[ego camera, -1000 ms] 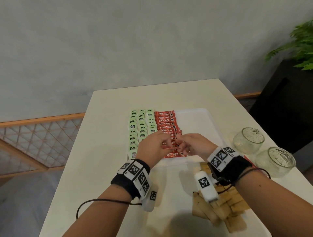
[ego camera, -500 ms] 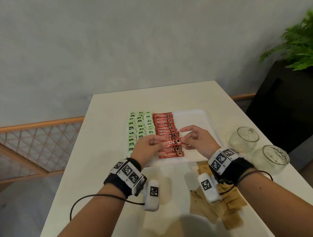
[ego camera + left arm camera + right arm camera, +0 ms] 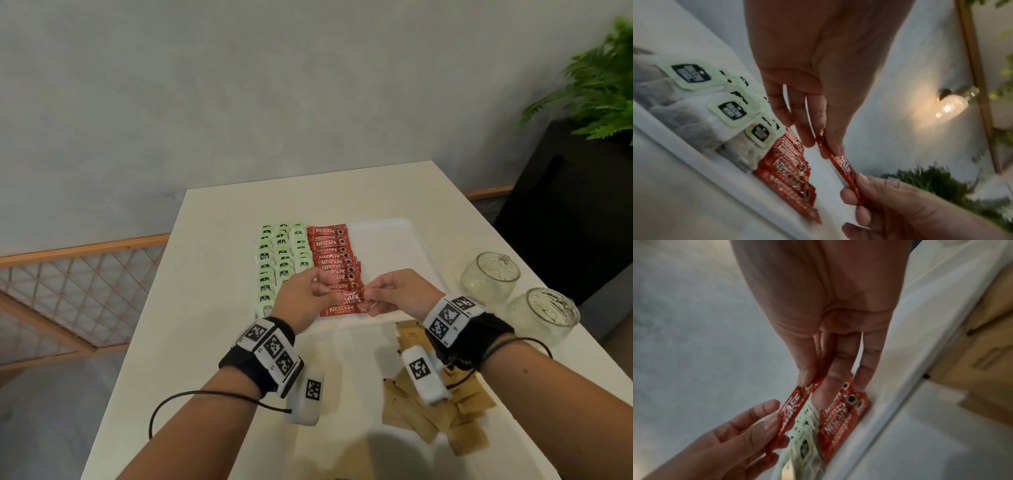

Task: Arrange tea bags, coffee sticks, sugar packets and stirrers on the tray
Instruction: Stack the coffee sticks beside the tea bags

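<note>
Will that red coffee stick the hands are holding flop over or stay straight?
Probably mostly straight: the thin red foil coffee stick spans from the left hand to the right hand without sagging. It looks light, since fingertip pinches at its ends carry it. The shiny wrapper may be a bit slippery.

"NESCAFE CLASSIC" on red coffee sticks point(image 3: 334, 255).

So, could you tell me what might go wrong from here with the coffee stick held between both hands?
The coffee stick is only pinched at its ends by the left hand and right hand, so it could slip.

Set down carelessly, it could disturb the overlapping coffee stick row or nudge the tea bags beside it.
</note>
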{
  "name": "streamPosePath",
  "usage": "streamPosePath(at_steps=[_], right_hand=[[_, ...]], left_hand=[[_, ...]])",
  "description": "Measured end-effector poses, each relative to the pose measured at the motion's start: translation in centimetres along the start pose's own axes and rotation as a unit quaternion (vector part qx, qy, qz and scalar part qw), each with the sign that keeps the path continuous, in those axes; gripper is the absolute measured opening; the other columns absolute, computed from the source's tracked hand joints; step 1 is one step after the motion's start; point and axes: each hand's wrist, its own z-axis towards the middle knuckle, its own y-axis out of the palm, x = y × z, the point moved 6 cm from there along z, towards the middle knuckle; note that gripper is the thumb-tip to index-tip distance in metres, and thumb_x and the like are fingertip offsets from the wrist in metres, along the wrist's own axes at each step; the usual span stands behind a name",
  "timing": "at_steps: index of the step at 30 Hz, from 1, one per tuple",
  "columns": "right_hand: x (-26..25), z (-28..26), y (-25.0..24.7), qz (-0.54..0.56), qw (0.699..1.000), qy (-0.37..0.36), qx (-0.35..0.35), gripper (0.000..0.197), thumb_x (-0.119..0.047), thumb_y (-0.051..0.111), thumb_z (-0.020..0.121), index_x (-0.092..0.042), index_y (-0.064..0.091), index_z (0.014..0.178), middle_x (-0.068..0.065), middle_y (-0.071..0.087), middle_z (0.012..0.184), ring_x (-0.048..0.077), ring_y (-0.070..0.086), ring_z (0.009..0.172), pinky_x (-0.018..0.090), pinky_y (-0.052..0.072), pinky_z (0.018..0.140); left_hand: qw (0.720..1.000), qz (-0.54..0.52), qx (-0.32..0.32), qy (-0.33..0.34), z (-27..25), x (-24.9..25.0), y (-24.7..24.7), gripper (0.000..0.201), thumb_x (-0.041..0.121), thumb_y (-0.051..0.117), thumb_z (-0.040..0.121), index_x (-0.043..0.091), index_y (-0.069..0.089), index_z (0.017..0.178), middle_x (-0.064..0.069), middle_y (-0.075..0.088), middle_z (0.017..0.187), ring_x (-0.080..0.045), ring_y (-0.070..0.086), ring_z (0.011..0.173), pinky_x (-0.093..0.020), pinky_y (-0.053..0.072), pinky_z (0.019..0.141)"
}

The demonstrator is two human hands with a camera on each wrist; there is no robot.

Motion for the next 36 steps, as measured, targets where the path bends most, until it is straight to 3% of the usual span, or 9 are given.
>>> streamPosePath(at_steps=[2,4,8,13,20,24,30,34,36], right_hand=[[1.3,0.0,0.2,-0.046,0.999,0.011,0.002,0.016,-0.013,0.067,0.09,-0.001,0.071,0.099,0.011,0.076,0.086,0.017,0.071,0.074,0.028,0.057,0.08],[2.2,0.1,0.2,-0.12,0.992,0.009,0.025,0.009,-0.019,0.068,0.09,-0.012,0.073,0.091,0.002,0.075,0.082,0.014,0.069,0.076,0.023,0.053,0.077],[3.2,0.4,0.2,-0.196,0.979,0.024,0.055,0.01,-0.027,0.073,0.085,-0.03,0.072,0.076,-0.007,0.073,0.094,0.01,0.066,0.088,0.028,0.05,0.087],[3.5,0.9,-0.1,-0.191,0.976,0.041,0.096,0.018,-0.024,0.083,0.074,-0.019,0.067,0.08,0.0,0.072,0.088,0.017,0.068,0.085,0.036,0.055,0.086],[3.2,1.1,-0.4,-0.235,0.962,0.045,0.131,0.033,-0.032,0.084,0.071,-0.018,0.061,0.09,-0.003,0.062,0.087,0.013,0.06,0.082,0.027,0.048,0.076],[3.0,1.4,-0.5,-0.24,0.962,0.049,0.122,0.025,-0.028,0.084,0.072,-0.018,0.069,0.09,-0.003,0.066,0.086,0.013,0.063,0.083,0.028,0.053,0.08],[2.5,0.9,-0.8,-0.229,0.967,0.038,0.109,0.029,-0.032,0.083,0.074,-0.023,0.069,0.098,-0.006,0.064,0.088,0.009,0.061,0.082,0.022,0.047,0.071],[1.4,-2.0,-3.8,-0.178,0.975,0.0,0.134,0.026,-0.029,0.079,0.078,-0.024,0.068,0.1,-0.001,0.068,0.092,0.013,0.063,0.081,0.024,0.05,0.074],[0.9,-4.4,-6.0,-0.158,0.974,-0.021,0.16,0.021,-0.026,0.078,0.08,-0.024,0.069,0.099,-0.002,0.068,0.088,0.015,0.066,0.077,0.027,0.052,0.074]], left_hand=[[0.995,0.1,-0.007,0.009,-0.1,-0.6,0.5,0.02,0.03,0.08,0.079,0.027,0.066,0.094,0.009,0.075,0.083,-0.008,0.07,0.08,-0.037,0.055,0.087],[0.974,0.222,0.008,0.033,-0.1,-0.6,0.7,0.016,0.04,0.075,0.082,0.034,0.066,0.094,0.017,0.071,0.088,-0.001,0.064,0.084,-0.034,0.049,0.093],[0.936,0.344,0.05,0.052,0.2,-0.5,0.2,0.017,0.047,0.069,0.085,0.038,0.067,0.099,0.019,0.067,0.096,-0.006,0.053,0.1,-0.036,0.03,0.096],[0.908,0.41,0.026,0.079,0.5,-0.1,1.0,0.019,0.049,0.068,0.084,0.037,0.068,0.099,0.018,0.067,0.095,-0.008,0.052,0.101,-0.037,0.03,0.097],[0.871,0.483,-0.017,0.089,0.5,0.2,3.1,0.016,0.048,0.063,0.087,0.038,0.071,0.097,0.016,0.068,0.094,-0.011,0.052,0.099,-0.039,0.027,0.099],[0.868,0.487,-0.02,0.089,0.5,0.1,3.2,0.015,0.047,0.062,0.089,0.037,0.071,0.097,0.016,0.068,0.093,-0.01,0.052,0.098,-0.038,0.026,0.099],[0.867,0.49,-0.027,0.084,0.6,0.5,3.3,0.019,0.049,0.061,0.089,0.037,0.07,0.1,0.015,0.069,0.098,-0.01,0.055,0.101,-0.039,0.026,0.1],[0.892,0.439,-0.027,0.104,0.0,2.4,3.6,0.02,0.044,0.061,0.09,0.034,0.068,0.106,0.015,0.068,0.103,-0.008,0.059,0.101,-0.037,0.028,0.102],[0.914,0.389,-0.046,0.106,-0.5,3.3,4.4,0.018,0.04,0.064,0.089,0.033,0.068,0.104,0.014,0.068,0.099,-0.008,0.061,0.095,-0.031,0.038,0.092]])
